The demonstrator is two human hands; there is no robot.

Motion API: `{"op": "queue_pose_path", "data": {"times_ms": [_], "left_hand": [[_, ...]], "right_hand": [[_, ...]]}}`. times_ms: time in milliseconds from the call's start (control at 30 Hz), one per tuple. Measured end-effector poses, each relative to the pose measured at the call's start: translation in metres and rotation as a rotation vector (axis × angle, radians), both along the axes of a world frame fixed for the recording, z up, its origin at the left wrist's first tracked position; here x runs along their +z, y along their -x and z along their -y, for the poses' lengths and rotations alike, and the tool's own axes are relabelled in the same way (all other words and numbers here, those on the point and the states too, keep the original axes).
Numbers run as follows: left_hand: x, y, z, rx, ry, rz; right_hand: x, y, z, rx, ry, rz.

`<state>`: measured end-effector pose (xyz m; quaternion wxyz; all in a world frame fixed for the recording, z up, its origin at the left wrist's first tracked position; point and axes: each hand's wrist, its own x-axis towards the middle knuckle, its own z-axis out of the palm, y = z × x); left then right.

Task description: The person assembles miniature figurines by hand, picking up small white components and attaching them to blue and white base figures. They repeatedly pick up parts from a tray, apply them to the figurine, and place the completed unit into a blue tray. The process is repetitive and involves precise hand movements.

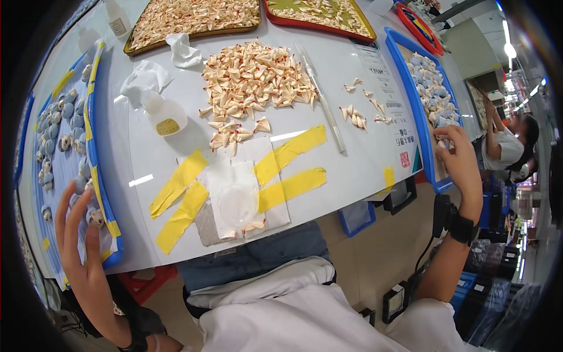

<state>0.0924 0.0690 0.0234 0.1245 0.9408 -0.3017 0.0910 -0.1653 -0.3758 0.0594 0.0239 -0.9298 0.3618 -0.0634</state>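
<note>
My left hand [79, 234] reaches over the blue-rimmed tray [114, 229] on the left. Its fingers are apart, close to a small blue-and-cream figurine [95, 217]; whether they touch it I cannot tell. More blue figurines [61, 123] lie scattered in that tray. On the right, my right hand [460, 158] hangs over the near part of a blue tray [404, 76], fingers bent and thumb apart, with nothing visible between them. Blue-and-cream pieces [434, 88] crowd this tray beyond the hand. In the middle lies a heap of cream, pointed pieces with red tips [252, 79].
A white pen-shaped tool [325, 105] lies beside the heap. Yellow tape [293, 188] crosses a pad holding a clear round dish [237, 205]. A squat bottle [170, 117] and crumpled tissues [146, 76] stand left. Filled trays [199, 32] line the back; another person [510, 141] sits at right.
</note>
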Motion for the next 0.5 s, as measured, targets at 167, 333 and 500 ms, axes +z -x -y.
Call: {"op": "queue_pose_path", "data": {"times_ms": [167,333,500], "left_hand": [[0.006,-0.011,-0.015,0.117,0.194,-0.184],[0.001,-0.024,-0.024,0.132,0.463,-0.468],[-0.001,-0.028,-0.023,0.043,0.493,-0.518]], "right_hand": [[0.012,-0.053,-0.042,0.169,-0.14,0.267],[-0.006,-0.094,-0.055,0.269,-0.203,0.128],[-0.014,-0.093,-0.054,0.201,-0.144,0.081]]}}
